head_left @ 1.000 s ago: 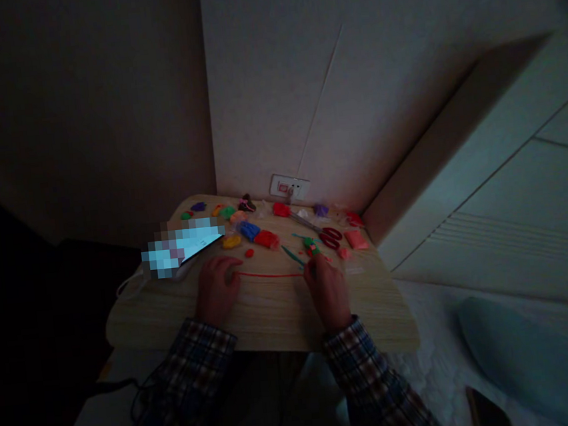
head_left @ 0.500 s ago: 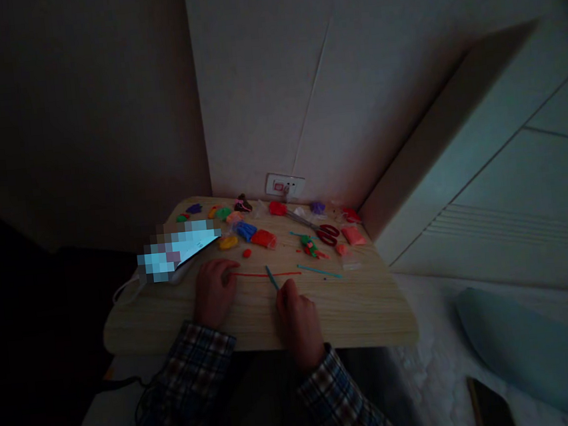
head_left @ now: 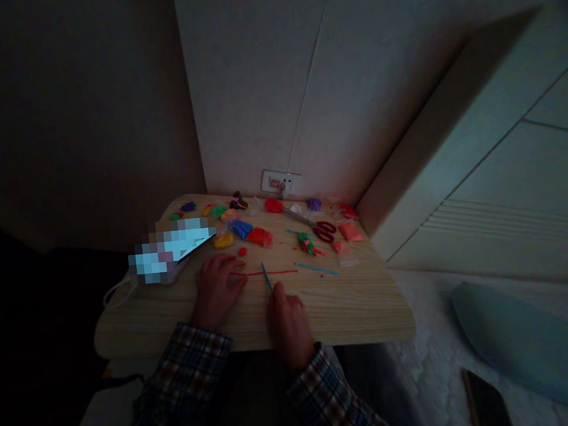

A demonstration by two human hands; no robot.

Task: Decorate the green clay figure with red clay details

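Note:
A thin red strand of modelling clay (head_left: 282, 272) lies straight across the wooden table in front of me. At its left end rests my left hand (head_left: 219, 287), open, with thumb and fingers apart on either side of the strand. My right hand (head_left: 288, 316) is closed around a slim teal clay modelling tool (head_left: 267, 276), whose blade crosses the red strand near its middle. Whether the blade touches the clay I cannot tell. A small red clay ball (head_left: 243, 251) sits just beyond my left fingers. To the right lies a light-blue stick (head_left: 315, 269), perhaps another tool.
Red-handled scissors (head_left: 324, 231) lie toward the back right, beside a green and red clay piece (head_left: 306, 243). Bagged clay lumps, including blue (head_left: 241, 228) and yellow (head_left: 223, 241), line the back. A lit phone (head_left: 194, 244) leans at left. Behind is a wall socket (head_left: 281, 181).
My left thumb and fingers have spread wider at the strand's end. The tool in my right hand has turned and now looks thinner, still across the strand. The view has shifted slightly.

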